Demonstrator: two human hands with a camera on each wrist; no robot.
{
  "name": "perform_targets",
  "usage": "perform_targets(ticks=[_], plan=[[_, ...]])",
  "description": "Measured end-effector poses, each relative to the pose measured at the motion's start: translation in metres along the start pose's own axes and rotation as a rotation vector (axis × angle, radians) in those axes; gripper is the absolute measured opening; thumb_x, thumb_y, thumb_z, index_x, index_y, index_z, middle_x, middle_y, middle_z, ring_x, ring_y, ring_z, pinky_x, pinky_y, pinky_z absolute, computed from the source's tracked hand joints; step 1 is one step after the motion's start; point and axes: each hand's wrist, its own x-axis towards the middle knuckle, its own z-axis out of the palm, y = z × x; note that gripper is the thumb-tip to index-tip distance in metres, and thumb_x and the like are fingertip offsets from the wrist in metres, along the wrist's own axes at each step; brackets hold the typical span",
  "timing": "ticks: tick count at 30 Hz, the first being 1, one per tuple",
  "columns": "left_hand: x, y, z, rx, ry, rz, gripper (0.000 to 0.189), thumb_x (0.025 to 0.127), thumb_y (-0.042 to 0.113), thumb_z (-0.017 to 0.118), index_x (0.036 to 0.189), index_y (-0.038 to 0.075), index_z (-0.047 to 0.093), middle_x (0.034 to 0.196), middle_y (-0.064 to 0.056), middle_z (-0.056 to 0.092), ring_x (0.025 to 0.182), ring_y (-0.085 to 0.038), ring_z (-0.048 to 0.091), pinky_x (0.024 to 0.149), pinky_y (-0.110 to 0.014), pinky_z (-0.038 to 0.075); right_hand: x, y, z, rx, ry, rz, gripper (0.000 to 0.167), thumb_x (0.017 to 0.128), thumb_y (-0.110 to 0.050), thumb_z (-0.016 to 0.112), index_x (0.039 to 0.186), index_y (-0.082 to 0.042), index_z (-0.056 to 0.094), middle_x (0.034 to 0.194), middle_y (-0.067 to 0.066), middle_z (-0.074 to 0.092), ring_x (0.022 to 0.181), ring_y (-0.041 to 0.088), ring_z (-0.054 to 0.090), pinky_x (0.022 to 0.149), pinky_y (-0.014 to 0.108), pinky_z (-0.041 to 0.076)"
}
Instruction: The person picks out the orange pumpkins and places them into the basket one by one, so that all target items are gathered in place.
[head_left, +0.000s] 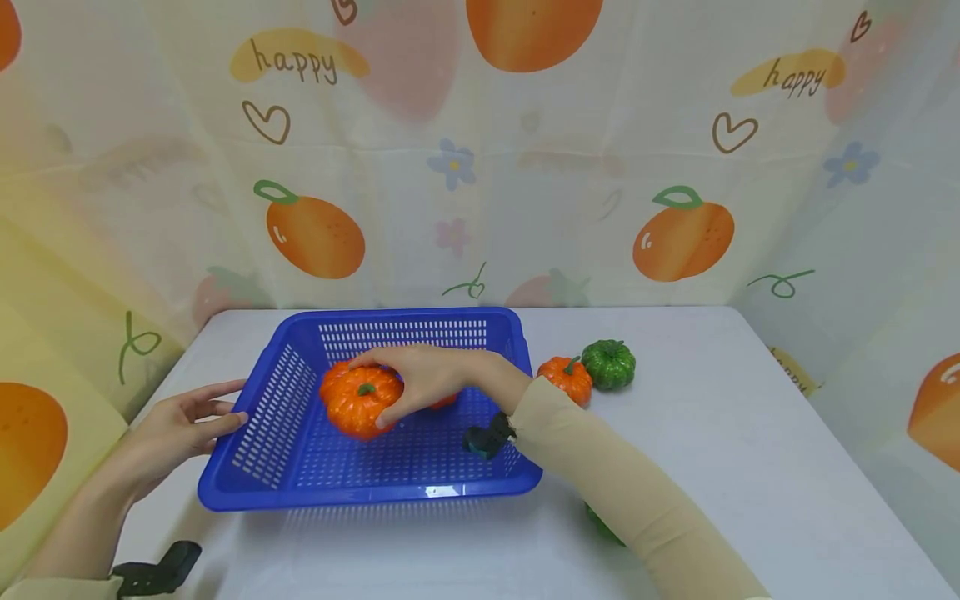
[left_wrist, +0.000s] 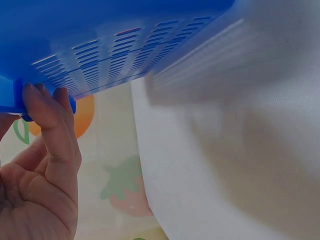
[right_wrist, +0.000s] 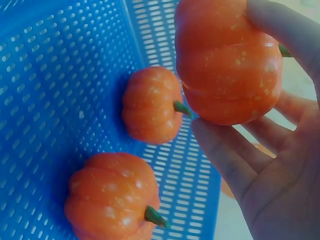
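A small orange toy pumpkin point(head_left: 363, 406) with a green stem is gripped between the thumb and fingers of my right hand point(head_left: 423, 375), over the inside of a blue plastic basket point(head_left: 367, 496). In the right wrist view, two more orange pumpkins lie in the basket: one pumpkin point(right_wrist: 151, 106) near the held one, another pumpkin point(right_wrist: 114, 197) lower down. The head view mostly hides them behind the right hand and held pumpkin. At the basket's left side, my left hand point(head_left: 176, 427) pinches the rim, thumb above and fingers beneath.
Right of the basket, an orange pumpkin point(head_left: 567, 379) sits beside a green pumpkin point(head_left: 609, 364) on the white table point(head_left: 750, 450). Something green point(head_left: 603, 525) shows partly from under the right forearm. A fruit-printed cloth point(head_left: 495, 217) hangs behind the table.
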Motion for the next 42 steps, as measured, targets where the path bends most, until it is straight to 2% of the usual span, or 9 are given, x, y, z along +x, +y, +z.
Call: perform_targets(ticks=[7,14,20,26,33,42], plan=[[0.001,-0.001,0.001,-0.003,-0.003,0.002,0.068,0.091,0.032,0.057,0.142,-0.002,0.028,0.104,-0.013,0.058,0.079,-0.010,0.063,0.071,-0.026,0.054,0.008,0.001,0.008,0.037,-0.037,-0.004,0.075,0.076,-0.040,0.072,0.139,-0.022,0.034,0.125,-0.007,0.046,0.110,0.006,0.045,0.087,0.016,0.043],[0.001,-0.001,0.001,0.009,0.000,-0.003,0.067,0.091,0.031,0.057,0.142,-0.001,0.028,0.107,-0.017,0.058,0.080,-0.008,0.062,0.071,-0.027,0.054,0.016,0.002,0.014,0.058,-0.083,0.003,0.075,0.078,-0.040,0.070,0.140,-0.027,0.031,0.123,-0.008,0.045,0.108,0.005,0.044,0.087,0.015,0.042],[0.001,0.000,0.001,0.015,-0.002,-0.008,0.068,0.091,0.032,0.057,0.143,-0.002,0.027,0.106,-0.016,0.058,0.080,-0.008,0.062,0.071,-0.027,0.055,0.020,0.003,0.018,0.022,-0.111,0.022,0.077,0.079,-0.040,0.069,0.142,-0.023,0.029,0.130,-0.005,0.042,0.113,0.007,0.042,0.092,0.018,0.041],[0.001,0.000,0.000,0.007,-0.003,-0.014,0.070,0.091,0.035,0.057,0.143,-0.001,0.027,0.109,-0.019,0.057,0.081,-0.009,0.063,0.071,-0.027,0.054,0.024,0.003,0.024,0.013,-0.126,0.036,0.078,0.078,-0.043,0.069,0.143,-0.027,0.029,0.133,-0.007,0.041,0.115,0.008,0.042,0.096,0.021,0.039],[0.001,0.000,0.000,0.003,-0.002,-0.020,0.071,0.090,0.036,0.057,0.143,0.000,0.027,0.109,-0.020,0.056,0.081,-0.010,0.063,0.072,-0.028,0.055,0.032,0.005,0.031,-0.020,-0.158,0.056,0.075,0.079,-0.046,0.067,0.142,-0.033,0.029,0.131,-0.008,0.041,0.113,0.008,0.041,0.094,0.022,0.039],[0.000,0.000,0.000,-0.004,-0.001,-0.017,0.071,0.090,0.036,0.057,0.143,0.000,0.027,0.108,-0.019,0.056,0.081,-0.011,0.064,0.071,-0.026,0.054,0.039,0.007,0.040,-0.036,-0.189,0.097,0.075,0.079,-0.047,0.066,0.143,-0.033,0.030,0.133,-0.008,0.042,0.114,0.011,0.042,0.097,0.026,0.038]])
